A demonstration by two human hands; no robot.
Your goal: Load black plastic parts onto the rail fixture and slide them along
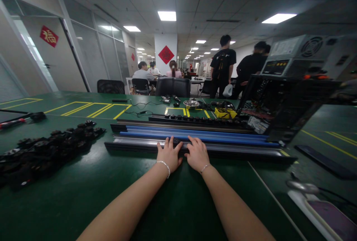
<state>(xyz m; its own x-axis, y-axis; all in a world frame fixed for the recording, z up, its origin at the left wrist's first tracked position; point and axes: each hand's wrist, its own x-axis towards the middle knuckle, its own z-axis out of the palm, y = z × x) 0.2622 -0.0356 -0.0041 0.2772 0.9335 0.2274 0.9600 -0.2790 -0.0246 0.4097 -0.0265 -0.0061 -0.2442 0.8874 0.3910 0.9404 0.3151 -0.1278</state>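
Both hands, left hand (pixel 168 154) and right hand (pixel 197 153), rest side by side with fingers spread flat on the nearest long metal rail (pixel 134 144), gripping nothing. A pile of black parts (pixel 41 150) lies left, an open computer case (pixel 281 103) right. The green table (pixel 83 189) stands in an office.

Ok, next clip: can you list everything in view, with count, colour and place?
long rails: several, black, silver and blue, lying side by side across the table centre
small parts pile: many, black, table left
table: one, green with yellow lines
open computer case: one, black, right of the rails
power supply unit: one, grey, on top of the case
metal bowl: one, silver, behind the rails
yellow box: one, behind the rails
office chairs: two, black, far table edge
people: several, seated and standing in the background
left hand: fingers on the nearest rail
right hand: fingers on the nearest rail
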